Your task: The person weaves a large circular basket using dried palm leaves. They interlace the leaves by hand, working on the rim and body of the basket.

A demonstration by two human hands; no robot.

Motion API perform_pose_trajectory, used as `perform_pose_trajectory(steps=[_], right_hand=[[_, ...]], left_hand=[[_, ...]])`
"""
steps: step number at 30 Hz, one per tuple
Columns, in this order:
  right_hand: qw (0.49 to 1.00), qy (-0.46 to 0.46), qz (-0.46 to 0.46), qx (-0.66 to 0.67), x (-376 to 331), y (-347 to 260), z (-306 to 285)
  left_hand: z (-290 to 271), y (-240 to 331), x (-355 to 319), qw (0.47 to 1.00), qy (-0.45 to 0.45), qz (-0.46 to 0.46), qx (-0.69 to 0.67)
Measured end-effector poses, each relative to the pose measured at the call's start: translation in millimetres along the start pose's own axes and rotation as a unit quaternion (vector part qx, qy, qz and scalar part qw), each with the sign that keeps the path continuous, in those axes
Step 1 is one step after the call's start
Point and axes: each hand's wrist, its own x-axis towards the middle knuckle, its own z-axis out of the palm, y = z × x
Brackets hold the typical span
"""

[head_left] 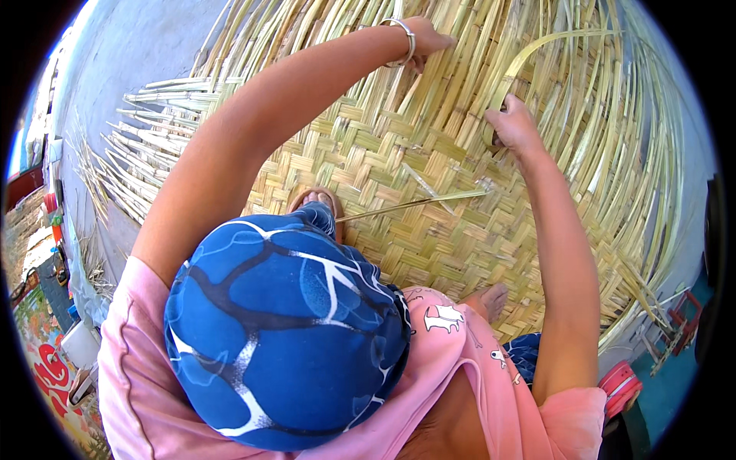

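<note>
A large woven mat (429, 238) of pale yellow-green reed strips spreads under and ahead of me, its long unwoven ends fanning out at the far side and the left. My left hand (425, 44), a bangle at its wrist, reaches to the far strips. Its fingers curl down onto the reed strips (452, 84), with the fingertips partly hidden. Closer in and to the right, my right hand (515, 126) pinches one flat reed strip (529, 55), which arches up and bends over to the right. A loose thin strip (418, 205) lies across the weave.
My feet rest on the mat, one in a brown sandal (336, 201). Blue patterned fabric (284, 330) covers much of the lower middle. Grey floor (107, 69) surrounds the mat. A pink object (619, 386) sits at the lower right; clutter stands at the far left.
</note>
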Motion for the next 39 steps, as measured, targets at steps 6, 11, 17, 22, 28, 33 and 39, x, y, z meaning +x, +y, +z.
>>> perform_pose_trajectory(steps=[6, 11, 17, 22, 28, 33, 39], right_hand=[[0.993, 0.047, -0.08, -0.075, -26.9, -27.5, 0.7], [0.973, 0.01, 0.021, 0.231, -18.3, -21.8, -0.2], [0.947, -0.043, 0.1, 0.302, -8.4, -24.1, -3.0], [0.932, -0.102, 0.108, 0.331, -1.6, -20.2, -6.5], [0.908, -0.127, 0.104, 0.386, 15.5, 12.6, 6.1], [0.924, -0.108, 0.073, 0.358, 4.9, 8.6, 5.0], [0.908, -0.102, 0.094, 0.394, -2.4, -6.5, -4.1]], left_hand=[[-5.4, 0.6, -14.9, 0.995, -0.05, -0.02, -0.084], [-2.0, -15.5, 10.4, 0.981, -0.081, -0.033, -0.172], [10.0, -31.1, 11.7, 0.974, -0.028, 0.079, -0.212], [9.4, -27.5, -10.2, 0.965, -0.106, 0.023, -0.239], [-7.7, -36.7, -14.6, 0.907, -0.139, 0.005, -0.398], [-15.5, -35.5, -16.9, 0.792, -0.189, 0.096, -0.572], [-14.9, -16.8, -6.6, 0.883, -0.275, 0.111, -0.364]])
